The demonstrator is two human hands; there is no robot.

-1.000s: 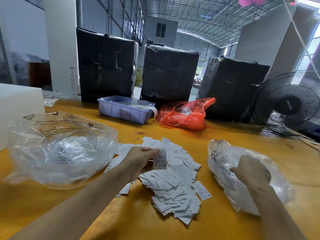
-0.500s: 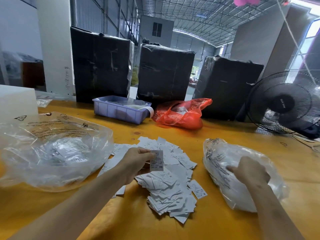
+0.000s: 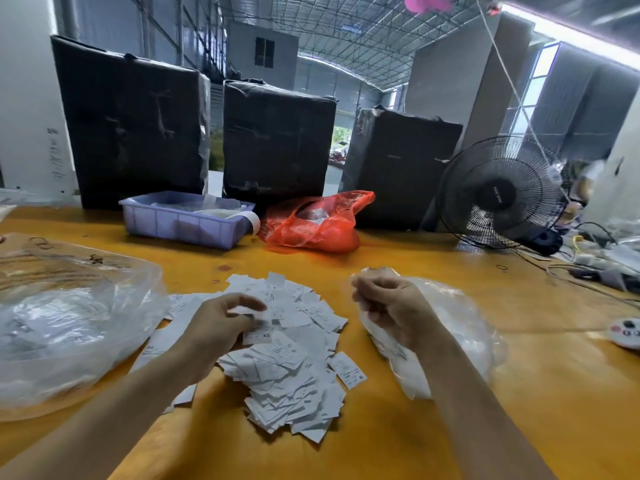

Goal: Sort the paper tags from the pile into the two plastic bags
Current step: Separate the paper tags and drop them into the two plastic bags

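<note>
A pile of white paper tags (image 3: 287,375) lies on the yellow table (image 3: 381,445) between two clear plastic bags. The big left bag (image 3: 69,323) holds several tags. The smaller right bag (image 3: 460,327) also has tags inside. My left hand (image 3: 218,327) is down on the pile's top, thumb and fingers pinched on a paper tag, with an "XS" tag (image 3: 258,337) just under the fingertips. My right hand (image 3: 391,306) hovers at the right bag's near-left mouth, fingers curled, nothing visible in it.
Behind the pile stand a lilac plastic tray (image 3: 180,223) and a red plastic bag (image 3: 311,226). Three black-wrapped boxes (image 3: 131,126) line the table's back. A black fan (image 3: 498,195), cables (image 3: 588,265) and a small white remote (image 3: 627,332) are on the right.
My left hand lowered the tag it held upright down onto the pile. My right hand came off the right bag and moved left to its mouth, fingers curled.
</note>
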